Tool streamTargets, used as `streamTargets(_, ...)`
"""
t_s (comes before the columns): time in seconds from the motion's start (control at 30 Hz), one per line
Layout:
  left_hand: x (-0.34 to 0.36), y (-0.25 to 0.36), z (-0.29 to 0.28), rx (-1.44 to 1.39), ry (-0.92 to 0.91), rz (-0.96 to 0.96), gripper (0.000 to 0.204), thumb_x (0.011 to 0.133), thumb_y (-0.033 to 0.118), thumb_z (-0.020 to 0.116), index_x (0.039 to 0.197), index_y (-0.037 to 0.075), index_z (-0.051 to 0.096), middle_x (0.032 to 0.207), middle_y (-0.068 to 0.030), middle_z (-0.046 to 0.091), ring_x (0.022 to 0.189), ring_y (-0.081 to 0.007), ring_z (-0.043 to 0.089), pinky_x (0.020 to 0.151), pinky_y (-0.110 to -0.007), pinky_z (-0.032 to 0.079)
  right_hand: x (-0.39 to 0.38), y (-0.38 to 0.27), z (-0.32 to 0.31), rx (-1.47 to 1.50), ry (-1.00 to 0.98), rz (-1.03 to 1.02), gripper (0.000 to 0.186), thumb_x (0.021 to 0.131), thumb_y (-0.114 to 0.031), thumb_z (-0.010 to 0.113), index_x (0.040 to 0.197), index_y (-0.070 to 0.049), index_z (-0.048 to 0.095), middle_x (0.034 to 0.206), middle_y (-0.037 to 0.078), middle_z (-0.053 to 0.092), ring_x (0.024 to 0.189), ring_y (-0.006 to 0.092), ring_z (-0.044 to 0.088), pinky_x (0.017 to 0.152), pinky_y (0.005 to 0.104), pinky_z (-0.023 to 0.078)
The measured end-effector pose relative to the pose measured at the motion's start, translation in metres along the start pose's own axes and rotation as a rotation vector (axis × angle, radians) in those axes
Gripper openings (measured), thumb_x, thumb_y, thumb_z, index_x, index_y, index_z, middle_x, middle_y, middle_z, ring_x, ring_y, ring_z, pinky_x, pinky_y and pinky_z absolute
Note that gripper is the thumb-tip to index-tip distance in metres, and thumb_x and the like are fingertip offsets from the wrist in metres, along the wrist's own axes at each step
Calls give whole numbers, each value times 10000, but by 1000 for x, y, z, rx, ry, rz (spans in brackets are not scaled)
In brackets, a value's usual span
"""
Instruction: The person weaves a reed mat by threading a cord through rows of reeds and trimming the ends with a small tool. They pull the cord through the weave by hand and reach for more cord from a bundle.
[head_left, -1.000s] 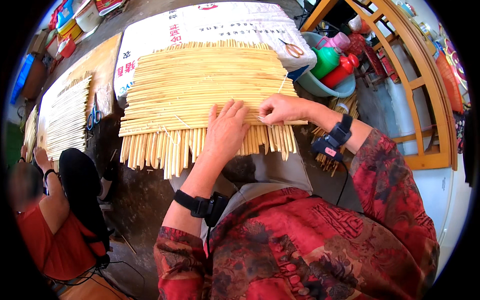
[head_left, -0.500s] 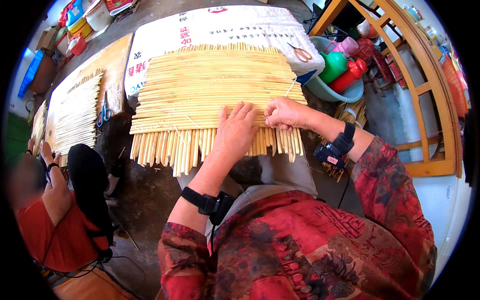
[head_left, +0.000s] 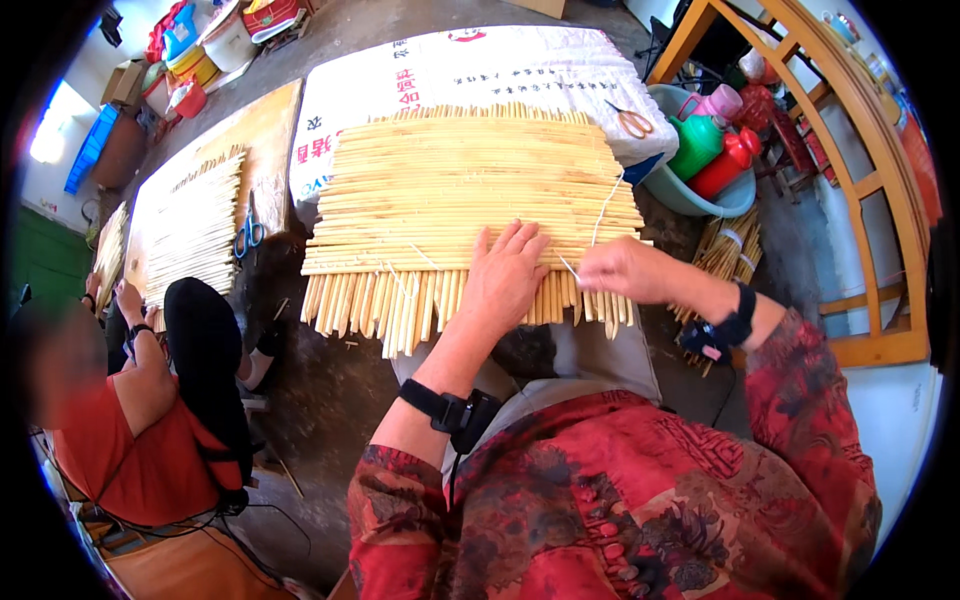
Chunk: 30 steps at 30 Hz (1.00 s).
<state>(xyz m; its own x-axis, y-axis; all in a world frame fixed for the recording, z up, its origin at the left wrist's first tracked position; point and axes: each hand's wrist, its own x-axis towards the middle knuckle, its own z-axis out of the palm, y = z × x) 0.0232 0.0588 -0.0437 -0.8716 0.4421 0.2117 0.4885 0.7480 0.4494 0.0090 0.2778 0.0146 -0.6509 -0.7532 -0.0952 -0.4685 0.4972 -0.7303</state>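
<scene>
A mat of pale yellow reed stalks (head_left: 470, 180) lies in front of me, its stalks tied side by side with white thread. Along its near edge a row of stalk ends (head_left: 375, 305) points toward me. My left hand (head_left: 507, 275) rests flat on this edge, fingers stretched out. Just right of it, my right hand (head_left: 625, 270) is closed in a pinch, slightly blurred, on a white string (head_left: 606, 208). One stretch of string runs up to the mat's right side; a short piece shows beside the fingertips. Loose string ends lie left of my left hand.
Scissors with orange handles (head_left: 632, 121) lie on the white sack-covered table (head_left: 530, 65). To the right stand a blue basin (head_left: 680, 195) with bottles and a wooden frame (head_left: 868, 185). At left a person in red (head_left: 150, 450) sits by another mat (head_left: 200, 235) and blue scissors (head_left: 248, 235).
My right hand has pulled back to the right from the mat, drawing the string. The left hand stays flat on the stalks. The whole view has shifted slightly.
</scene>
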Motion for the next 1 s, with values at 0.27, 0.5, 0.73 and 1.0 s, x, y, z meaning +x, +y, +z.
streamTargets(0.27,6,5,-8,-16,-26,2,403,878,217,586,1268,127,538,1358,-107,493,1316,-278,398,1102,-495,213,-19,-17,8,136,79,102,164,892,-173,595,895,-14,634,765,116,616,704,225,621,675,326,490)
streamTargets(0.5,18,18,-10,-45,82,204,168,846,131,603,1003,88,645,1073,-116,597,1019,-325,536,898,-455,384,-18,-7,15,167,218,-26,188,903,-205,584,950,-39,657,826,131,618,789,280,613,720,347,484)
streamTargets(0.73,26,26,-3,-60,231,158,47,765,49,581,804,73,571,760,-106,532,789,-307,532,724,-412,419,5,27,6,-411,536,-4,154,836,-155,569,871,-30,653,841,116,619,872,293,589,754,379,478)
streamTargets(1.0,32,57,-24,-146,273,161,89,733,12,560,818,38,563,758,-111,506,766,-302,526,745,-400,443,8,16,18,-642,265,99,240,790,-257,648,925,-59,640,878,79,599,927,260,543,788,408,457)
